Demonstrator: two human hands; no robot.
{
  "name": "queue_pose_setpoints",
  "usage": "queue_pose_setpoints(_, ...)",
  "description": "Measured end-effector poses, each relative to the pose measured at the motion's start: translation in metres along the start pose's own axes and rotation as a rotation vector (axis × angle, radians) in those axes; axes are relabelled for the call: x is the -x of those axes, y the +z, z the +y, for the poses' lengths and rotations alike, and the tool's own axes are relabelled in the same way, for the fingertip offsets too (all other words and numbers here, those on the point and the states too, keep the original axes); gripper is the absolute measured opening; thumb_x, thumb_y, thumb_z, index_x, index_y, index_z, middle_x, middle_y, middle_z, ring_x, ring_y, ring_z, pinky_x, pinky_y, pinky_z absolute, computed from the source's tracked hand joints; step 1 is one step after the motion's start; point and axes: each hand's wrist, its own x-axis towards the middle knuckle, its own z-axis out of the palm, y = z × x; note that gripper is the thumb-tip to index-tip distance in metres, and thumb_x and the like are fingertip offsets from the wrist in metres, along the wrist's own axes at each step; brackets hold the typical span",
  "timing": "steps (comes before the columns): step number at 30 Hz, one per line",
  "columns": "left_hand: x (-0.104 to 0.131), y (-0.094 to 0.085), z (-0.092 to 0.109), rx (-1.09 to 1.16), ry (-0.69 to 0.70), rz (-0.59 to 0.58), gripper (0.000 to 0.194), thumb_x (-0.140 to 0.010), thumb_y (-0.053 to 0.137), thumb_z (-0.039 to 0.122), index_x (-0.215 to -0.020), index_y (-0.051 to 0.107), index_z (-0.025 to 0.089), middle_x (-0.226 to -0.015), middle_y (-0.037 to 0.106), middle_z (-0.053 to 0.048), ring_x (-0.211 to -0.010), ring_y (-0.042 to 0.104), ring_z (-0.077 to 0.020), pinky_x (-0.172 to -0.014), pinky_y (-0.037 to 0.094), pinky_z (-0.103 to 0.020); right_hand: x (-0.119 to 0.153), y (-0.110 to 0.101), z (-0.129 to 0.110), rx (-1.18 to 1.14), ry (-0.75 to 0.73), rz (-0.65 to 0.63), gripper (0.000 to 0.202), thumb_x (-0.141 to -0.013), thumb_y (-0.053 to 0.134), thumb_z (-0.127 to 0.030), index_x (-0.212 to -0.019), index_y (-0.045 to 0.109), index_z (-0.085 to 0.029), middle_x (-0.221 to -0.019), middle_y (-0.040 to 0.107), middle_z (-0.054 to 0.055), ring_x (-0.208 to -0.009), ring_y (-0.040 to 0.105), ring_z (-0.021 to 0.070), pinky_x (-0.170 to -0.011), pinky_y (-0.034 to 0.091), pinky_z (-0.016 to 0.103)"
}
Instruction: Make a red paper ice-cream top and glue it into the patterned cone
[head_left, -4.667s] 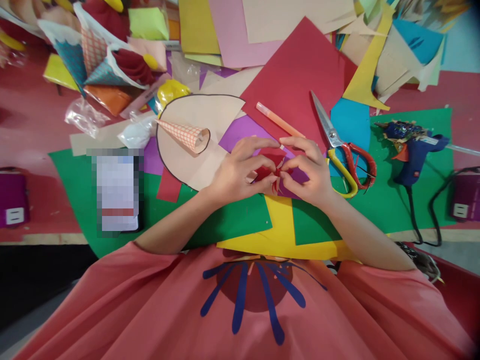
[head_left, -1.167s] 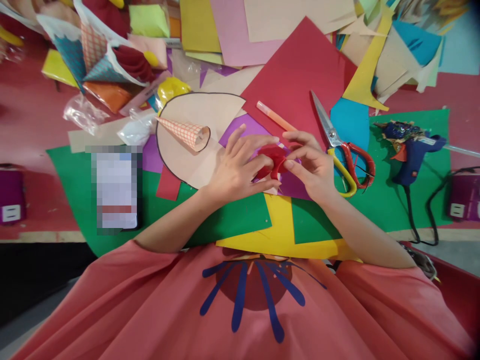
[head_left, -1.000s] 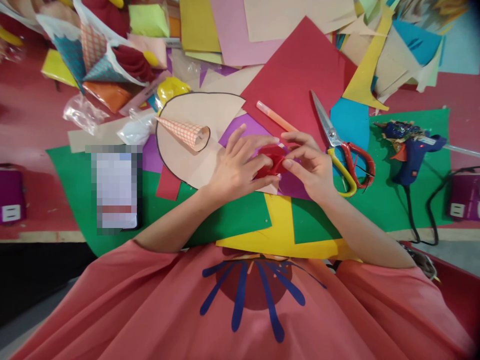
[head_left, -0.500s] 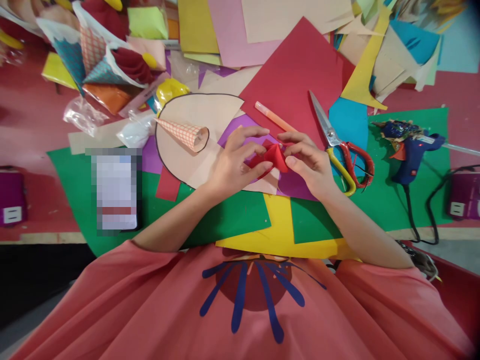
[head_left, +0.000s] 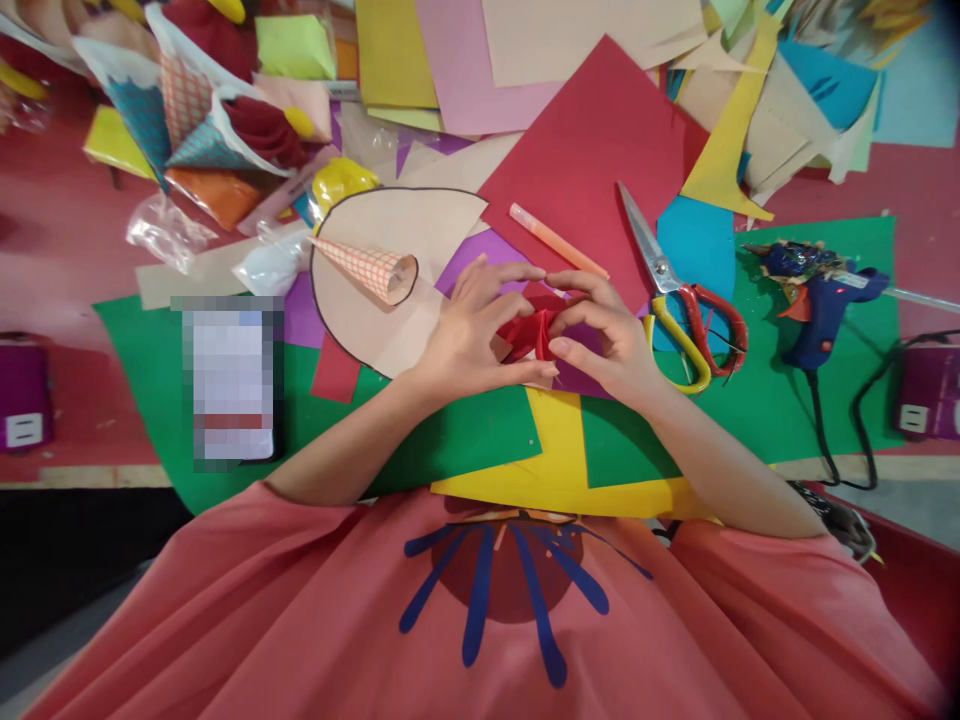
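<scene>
Folded red paper sits between my two hands over the middle of the work area. My right hand pinches its right side between thumb and fingers. Curled around the left side is my left hand, its thumb stretched below the paper and its fingers above. Fingertips of both hands nearly meet at the top. To the left, a small checked paper cone lies on a beige paper piece with a black outline. Right of my right hand rest scissors with red and yellow handles.
An orange marker lies on a red sheet. At right is a blue glue gun with a cord on green paper. A phone is at left. Decorated cones and paper scraps fill the back.
My right hand has shifted slightly left along the red paper, pinching it lower. The left thumb has straightened and moved down and right. The paper's raised fold has moved left and down.
</scene>
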Motion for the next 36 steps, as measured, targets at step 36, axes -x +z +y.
queue_pose_setpoints(36, -0.0045, -0.0074, 0.0043, 0.112, 0.023, -0.066, 0.036, -0.078, 0.067, 0.057, -0.089, 0.058, 0.023, -0.133, 0.05, -0.011, -0.13, 0.049, -0.0279, -0.106, 0.046, -0.051, 0.0015, 0.0005, 0.008, -0.212, 0.034, -0.109, 0.019, -0.082, 0.068, -0.045, -0.083, 0.065, -0.026, -0.141, 0.047, 0.003, -0.138, 0.042, 0.0247, -0.117, 0.037, 0.048)
